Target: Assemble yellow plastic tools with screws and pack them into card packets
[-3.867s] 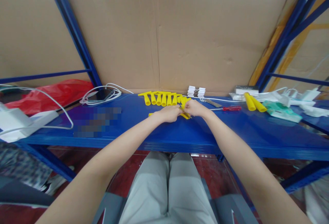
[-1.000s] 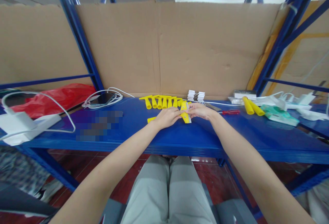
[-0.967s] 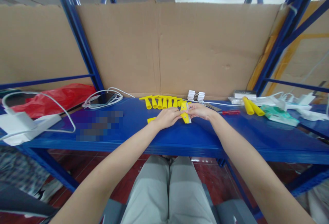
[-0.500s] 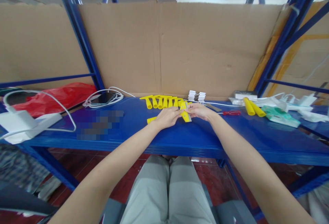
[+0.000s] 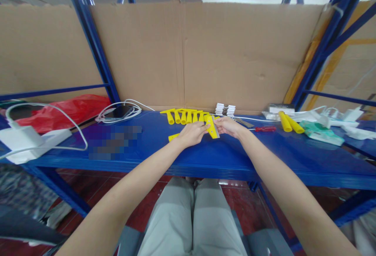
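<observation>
A yellow scraper (image 5: 212, 126) with a metal blade along its right edge is held above the blue table. My left hand (image 5: 192, 133) is closed around its handle, and the yellow handle end shows behind the wrist. The fingers of my right hand (image 5: 229, 126) pinch the blade side; their exact hold on the blade is too small to make out. Just beyond my left hand, several yellow scrapers (image 5: 183, 116) stand in a row, handles toward me. A red-handled screwdriver (image 5: 264, 129) lies to the right of my right hand.
White stacked pieces (image 5: 225, 109) stand by the cardboard wall (image 5: 223, 60). Two yellow handles (image 5: 289, 122) and a green plastic packet (image 5: 320, 132) lie to the right. On the left are a coiled white cable (image 5: 136, 111), a red bag (image 5: 70, 111) and a white power strip (image 5: 49, 142).
The scraper has turned slightly in my hands, its blade now slanting more. Both hands stay in nearly the same place.
</observation>
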Demonstrator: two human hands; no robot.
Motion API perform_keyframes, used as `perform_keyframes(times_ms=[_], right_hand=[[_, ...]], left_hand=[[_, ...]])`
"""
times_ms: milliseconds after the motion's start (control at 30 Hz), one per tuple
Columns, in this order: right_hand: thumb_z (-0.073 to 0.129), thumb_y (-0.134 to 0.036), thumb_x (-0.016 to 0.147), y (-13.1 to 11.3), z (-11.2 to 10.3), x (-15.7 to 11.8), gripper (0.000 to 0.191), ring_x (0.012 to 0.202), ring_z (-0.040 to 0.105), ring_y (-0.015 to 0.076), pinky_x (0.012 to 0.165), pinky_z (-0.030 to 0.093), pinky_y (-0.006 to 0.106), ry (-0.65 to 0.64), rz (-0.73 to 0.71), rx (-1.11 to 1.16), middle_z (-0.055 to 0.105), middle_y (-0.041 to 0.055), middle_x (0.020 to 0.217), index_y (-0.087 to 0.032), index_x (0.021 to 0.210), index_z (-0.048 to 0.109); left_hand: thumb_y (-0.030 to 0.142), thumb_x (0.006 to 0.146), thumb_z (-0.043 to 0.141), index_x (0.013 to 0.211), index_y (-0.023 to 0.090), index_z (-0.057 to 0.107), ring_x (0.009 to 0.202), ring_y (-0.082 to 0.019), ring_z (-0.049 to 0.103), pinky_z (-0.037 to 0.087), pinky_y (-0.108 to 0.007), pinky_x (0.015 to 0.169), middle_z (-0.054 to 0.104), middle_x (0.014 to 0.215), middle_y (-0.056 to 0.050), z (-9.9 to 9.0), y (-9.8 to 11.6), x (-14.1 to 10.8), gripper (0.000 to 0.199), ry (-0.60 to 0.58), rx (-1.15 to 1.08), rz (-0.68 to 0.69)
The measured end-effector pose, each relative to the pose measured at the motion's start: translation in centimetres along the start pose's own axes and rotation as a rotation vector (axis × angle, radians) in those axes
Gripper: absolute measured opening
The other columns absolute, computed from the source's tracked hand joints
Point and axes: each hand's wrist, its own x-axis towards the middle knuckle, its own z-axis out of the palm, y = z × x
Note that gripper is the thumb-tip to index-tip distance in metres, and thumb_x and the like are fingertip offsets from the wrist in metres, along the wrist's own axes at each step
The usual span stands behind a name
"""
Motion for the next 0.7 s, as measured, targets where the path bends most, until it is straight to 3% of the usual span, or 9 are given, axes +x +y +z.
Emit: perform_keyframes(times_ms=[267,433,700], right_hand=[[0.052,-0.01,0.088,0.1,-0.2,0.2,0.014,0.05,0.059,0.0108,0.052,0.05,0.021,-0.016,-0.005,0.039,0.066,0.0039,0.058,-0.013,0.078,0.062],[0.061,-0.009,0.082,0.3,-0.1,0.3,0.007,0.052,0.061,0.0105,0.053,0.05,0.02,-0.047,-0.027,-0.005,0.07,0.005,0.066,-0.012,0.082,0.067],[0.063,-0.008,0.079,0.4,0.0,0.5,0.006,0.048,0.059,0.0107,0.051,0.049,0.02,0.0,-0.064,-0.01,0.067,0.0033,0.057,-0.012,0.074,0.065]], left_hand=[[0.025,0.093,0.046,0.118,0.018,0.065,0.09,-0.02,0.066,0.053,-0.031,0.076,0.069,0.099,-0.01,0.6,-0.1,0.1,0.031,0.051,-0.024,-0.014],[0.025,0.094,0.044,0.121,0.018,0.061,0.094,-0.022,0.066,0.053,-0.034,0.079,0.068,0.104,-0.011,0.2,0.1,0.1,0.032,0.02,-0.023,-0.044],[0.028,0.096,0.04,0.139,0.014,0.038,0.107,-0.026,0.063,0.052,-0.036,0.082,0.061,0.125,-0.018,-0.4,1.1,0.1,0.046,-0.058,0.012,-0.146]])
